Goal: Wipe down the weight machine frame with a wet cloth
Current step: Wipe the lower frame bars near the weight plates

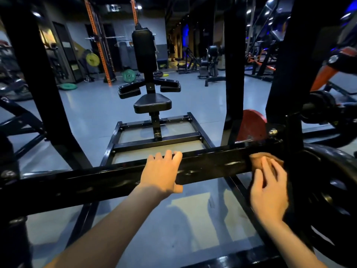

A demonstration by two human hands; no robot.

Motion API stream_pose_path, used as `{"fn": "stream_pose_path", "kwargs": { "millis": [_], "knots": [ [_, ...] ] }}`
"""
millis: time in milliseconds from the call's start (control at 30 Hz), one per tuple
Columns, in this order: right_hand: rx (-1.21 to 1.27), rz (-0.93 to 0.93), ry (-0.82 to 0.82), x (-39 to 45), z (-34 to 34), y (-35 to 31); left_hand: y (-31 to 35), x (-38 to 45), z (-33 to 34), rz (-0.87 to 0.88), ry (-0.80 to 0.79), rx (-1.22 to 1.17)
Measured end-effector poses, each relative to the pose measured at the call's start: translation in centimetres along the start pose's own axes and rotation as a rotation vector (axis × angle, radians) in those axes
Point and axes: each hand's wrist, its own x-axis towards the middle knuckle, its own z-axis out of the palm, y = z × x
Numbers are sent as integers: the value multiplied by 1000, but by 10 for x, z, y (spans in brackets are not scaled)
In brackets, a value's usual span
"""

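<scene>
Black glossy steel crossbar [116, 182] of the machine frame: left hand [161, 171] grips it, fingers curled over top; right hand [268, 192] presses a brown cloth [258, 158] flat against its right end. No readable labels.

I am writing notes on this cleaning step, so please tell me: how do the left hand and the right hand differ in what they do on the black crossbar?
The left hand grips the bare crossbar mid-span, holding nothing else; the right hand presses a brown cloth against its right end, beside the black weight plate. Both rest on the same bar.
</scene>
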Motion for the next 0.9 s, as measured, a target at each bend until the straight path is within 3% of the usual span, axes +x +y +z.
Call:
{"fn": "stream_pose_path", "kwargs": {
  "millis": [133,333,567,633,767,900],
  "knots": [
    [161,152,127,29,4,-28,-1,-1,0,-3,31,10],
    [44,-118,-25,-21,12,-22,-3,-2,1,9,59,11],
    [171,193,148,18,8,-32,-3,-1,4,7,64,7],
    [204,147,123,4,17,-45,-4,0,5,11,73,7],
    [88,-134,-8,-31,19,-27,-4,-1,5,9,79,7],
    [138,83,97,5,5,-23,-3,-1,5,7,77,-1]
  ]
}}
